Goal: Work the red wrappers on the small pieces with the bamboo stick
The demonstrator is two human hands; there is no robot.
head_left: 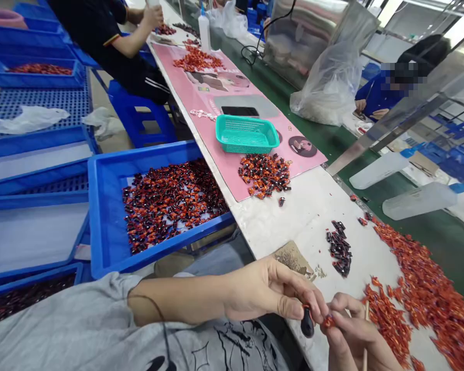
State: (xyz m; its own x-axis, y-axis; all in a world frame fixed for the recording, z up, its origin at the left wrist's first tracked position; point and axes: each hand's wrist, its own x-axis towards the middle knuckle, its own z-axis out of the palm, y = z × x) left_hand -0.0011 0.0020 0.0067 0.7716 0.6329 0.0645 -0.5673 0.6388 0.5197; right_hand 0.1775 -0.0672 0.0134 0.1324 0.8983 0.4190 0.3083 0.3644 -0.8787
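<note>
A long white counter (294, 216) runs through a busy workroom, with a pink printed mat (220, 170) lying along it. Just off the near end of the pink printed mat, the person's left hand (272, 291) reaches across the counter, its grip pressed together, thumb and fingertips pinching a small glossy black teardrop-shaped piece (307, 323). The right hand (355, 335) sits just beside it, its grip pinching a tiny orange-red piece (328, 322) close against the top of the black piece, while a thin wooden stick (366, 314) stands between its fingers.

Also off that end of the mat lie a wide drift of loose orange-red pieces (421, 278), a small cluster of dark pieces (339, 250) and a scrap of brown paper (294, 260). On the mat sit a teal plastic basket (247, 134) and a heap of dark-and-orange pieces (265, 175). Left of the mat, a blue plastic tray (104, 206) holds a broad spread of similar pieces. Past the mat's far end stands a white squeeze bottle (204, 31). A co-worker in a black shirt (96, 31) sits left of the mat on a blue stool (139, 118). To its right, a clear plastic bag (328, 85) rests beyond the counter, near another person's blue sleeve (375, 98).
</note>
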